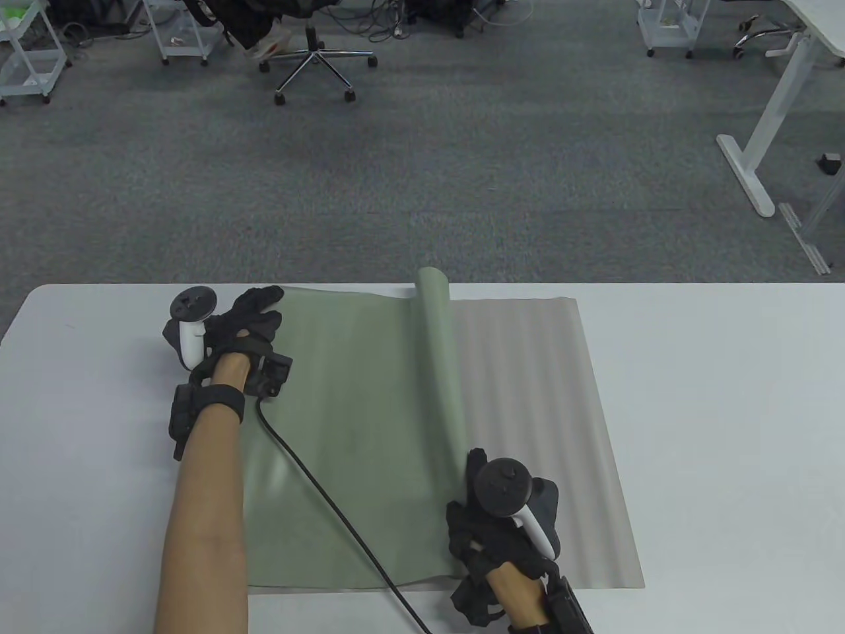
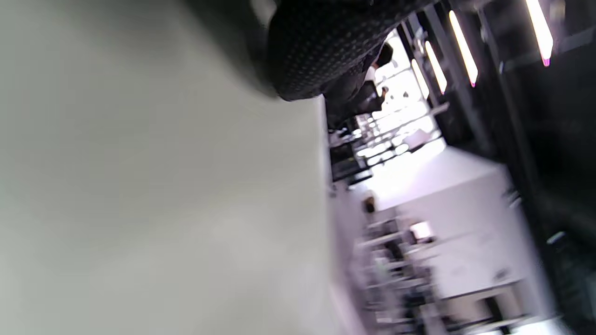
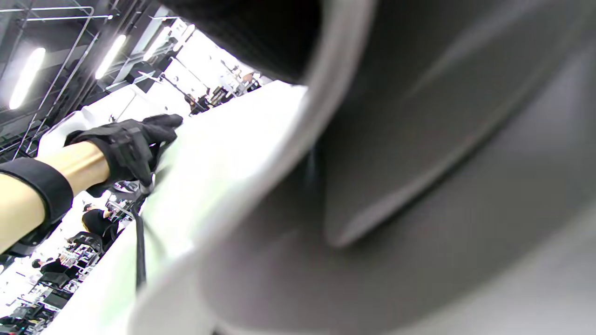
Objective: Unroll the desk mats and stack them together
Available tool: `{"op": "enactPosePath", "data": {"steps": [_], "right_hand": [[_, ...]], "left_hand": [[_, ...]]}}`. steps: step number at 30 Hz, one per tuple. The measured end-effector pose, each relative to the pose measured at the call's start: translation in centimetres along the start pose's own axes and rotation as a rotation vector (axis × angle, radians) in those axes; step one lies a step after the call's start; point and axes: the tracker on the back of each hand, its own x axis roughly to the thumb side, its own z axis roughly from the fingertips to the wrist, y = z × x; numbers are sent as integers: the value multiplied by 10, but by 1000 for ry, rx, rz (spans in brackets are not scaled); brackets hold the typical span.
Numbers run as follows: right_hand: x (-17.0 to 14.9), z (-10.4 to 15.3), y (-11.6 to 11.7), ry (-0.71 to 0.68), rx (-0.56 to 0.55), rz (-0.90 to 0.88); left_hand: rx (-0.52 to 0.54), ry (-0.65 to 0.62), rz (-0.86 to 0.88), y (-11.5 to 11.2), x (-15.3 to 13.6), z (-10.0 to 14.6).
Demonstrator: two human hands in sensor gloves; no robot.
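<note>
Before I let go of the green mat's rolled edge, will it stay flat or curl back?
Probably curls back: the green mat has a raised roll standing along its right edge, by the right hand. It looks floppy, not stiff, bending smoothly there. The left hand pressing its far corner suggests it needs pinning. It may slide on the grey mat beneath.

- Bare table [image 1: 726, 429] lies open at frame right and far left.
- Centre: the green mat's curled edge [image 1: 439, 356] and a black cable [image 1: 317, 482] obstruct.
</note>
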Motion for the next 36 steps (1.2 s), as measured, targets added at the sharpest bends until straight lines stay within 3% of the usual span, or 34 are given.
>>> {"op": "enactPosePath", "data": {"steps": [4, 6, 8, 10, 12, 16, 23, 28, 31, 36], "right_hand": [[-8, -2, -2, 12, 10, -93], [-16, -3, -2, 46, 40, -207], [-26, -5, 0, 97, 107, -447], [-36, -8, 4, 120, 197, -665], [-39, -10, 8, 127, 243, -773], [-41, -11, 9, 121, 238, -748], [-41, -11, 11, 120, 238, -758], [-42, -10, 12, 107, 252, -835], [-44, -11, 12, 106, 266, -887], [-44, -11, 14, 104, 268, -898]], "left_hand": [[54, 53, -337, -16, 5, -4], [69, 62, -548, -33, 6, -5], [75, 41, -775, -47, 6, -3], [43, 53, -751, -50, 5, -5], [11, 108, -782, -47, 5, -3], [-15, 109, -754, -41, 9, 17], [-137, -16, -601, -42, 10, 95], [-259, -115, -591, -69, 4, 172], [-257, -163, -624, -82, -1, 212], [-310, -151, -683, -96, -12, 249]]}}
